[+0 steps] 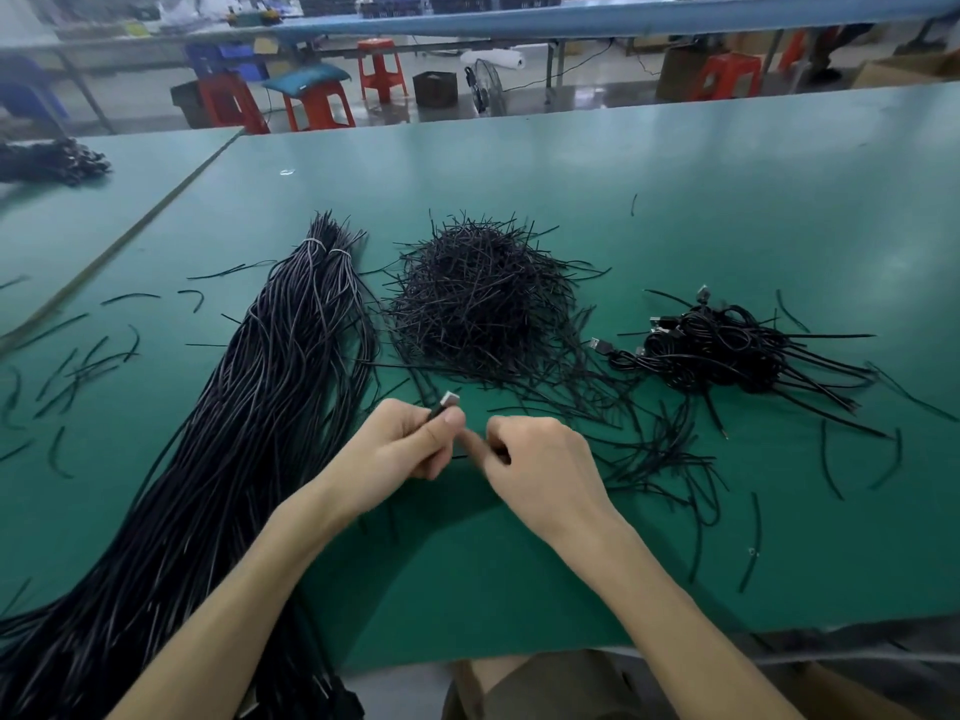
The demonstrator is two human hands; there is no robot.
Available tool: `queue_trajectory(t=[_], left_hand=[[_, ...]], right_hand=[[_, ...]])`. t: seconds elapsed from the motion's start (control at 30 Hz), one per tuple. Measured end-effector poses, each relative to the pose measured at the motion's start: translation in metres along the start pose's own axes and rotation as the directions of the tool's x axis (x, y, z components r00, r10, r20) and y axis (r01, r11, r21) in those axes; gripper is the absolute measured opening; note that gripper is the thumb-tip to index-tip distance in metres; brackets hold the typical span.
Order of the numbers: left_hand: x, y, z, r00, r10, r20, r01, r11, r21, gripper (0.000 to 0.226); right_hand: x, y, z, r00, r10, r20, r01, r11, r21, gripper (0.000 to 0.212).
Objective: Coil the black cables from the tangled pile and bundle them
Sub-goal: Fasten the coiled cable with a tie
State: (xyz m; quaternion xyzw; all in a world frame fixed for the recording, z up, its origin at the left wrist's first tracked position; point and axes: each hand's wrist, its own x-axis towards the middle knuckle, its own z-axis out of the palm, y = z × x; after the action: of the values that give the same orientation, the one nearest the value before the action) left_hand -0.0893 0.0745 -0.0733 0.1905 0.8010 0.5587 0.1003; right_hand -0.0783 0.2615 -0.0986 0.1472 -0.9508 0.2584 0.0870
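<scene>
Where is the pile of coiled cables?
In the head view, the coiled cables lie on the green table, right of the heap of short ties.

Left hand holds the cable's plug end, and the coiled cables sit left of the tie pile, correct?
Not quite: the head view shows the coiled cables to the right of the tie pile, not left. The left hand does hold the plug end.

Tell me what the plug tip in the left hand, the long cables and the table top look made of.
Plug tip in the left hand: likely bare metal, by its silvery glint. Long cables: rubber or plastic sheath, probably; black, slight sheen, bending softly. Table top: green mat, likely rubber or vinyl; dull, diffuse reflections.
</scene>
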Motion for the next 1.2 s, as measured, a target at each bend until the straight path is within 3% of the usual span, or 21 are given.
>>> queue_trajectory(t=[0.1,0.2,0.23,0.4,0.47,0.53,0.6,0.67,0.83,1.0,1.07,1.2], left_hand=[[-0.003,-0.005,-0.001,0.998,0.051,-0.046,-0.033,0.944,0.329,0.060],[-0.001,-0.008,0.000,0.997,0.080,0.006,-0.062,0.724,0.687,0.058],[0.000,-0.010,0.000,0.995,0.095,0.025,-0.084,0.682,0.727,0.056],[0.002,-0.010,0.001,0.970,0.240,0.025,-0.181,0.654,0.734,0.048],[0.002,-0.012,0.000,0.969,0.248,0.015,-0.179,0.656,0.733,0.048],[0.002,-0.012,-0.004,0.976,0.211,-0.050,-0.138,0.783,0.607,0.051],[0.002,-0.008,-0.003,0.987,0.120,-0.105,-0.087,0.956,0.280,0.048],[0.005,-0.005,0.001,0.991,0.087,-0.104,-0.085,0.996,0.023,0.046],[0.003,-0.002,-0.004,0.976,0.121,0.180,-0.038,0.912,-0.408,0.055],[0.001,-0.001,-0.014,0.975,0.174,0.137,-0.038,0.741,-0.670,0.051],[0.000,0.000,-0.016,0.967,0.199,0.162,-0.027,0.707,-0.707,0.046],[-0.002,0.002,-0.017,0.960,0.129,0.249,0.073,0.744,-0.664,0.049]], right_hand=[[0.001,0.002,0.001,0.998,0.011,-0.060,-0.008,0.998,0.056,0.052],[-0.001,0.001,0.001,0.990,-0.034,-0.137,0.049,0.994,0.102,0.049],[-0.002,0.001,0.000,0.986,-0.044,-0.161,0.064,0.991,0.121,0.048],[-0.002,0.002,-0.006,0.974,-0.038,-0.222,0.117,0.927,0.355,0.045],[-0.006,0.000,-0.007,0.975,-0.122,-0.188,0.176,0.936,0.304,0.040],[-0.009,-0.003,-0.004,0.975,-0.208,-0.076,0.220,0.953,0.207,0.038],[-0.009,-0.004,-0.003,0.971,-0.240,0.017,0.232,0.954,0.188,0.032],[-0.008,-0.005,-0.003,0.966,-0.257,0.039,0.246,0.952,0.182,0.025],[-0.004,-0.007,-0.006,0.967,-0.207,0.149,0.167,0.955,0.244,0.028],[-0.003,-0.008,-0.005,0.978,-0.186,0.091,0.173,0.975,0.138,0.038],[-0.002,-0.007,-0.003,0.975,-0.217,0.045,0.211,0.972,0.101,0.039],[-0.003,-0.004,0.003,0.947,-0.316,-0.059,0.314,0.949,-0.031,0.043]])
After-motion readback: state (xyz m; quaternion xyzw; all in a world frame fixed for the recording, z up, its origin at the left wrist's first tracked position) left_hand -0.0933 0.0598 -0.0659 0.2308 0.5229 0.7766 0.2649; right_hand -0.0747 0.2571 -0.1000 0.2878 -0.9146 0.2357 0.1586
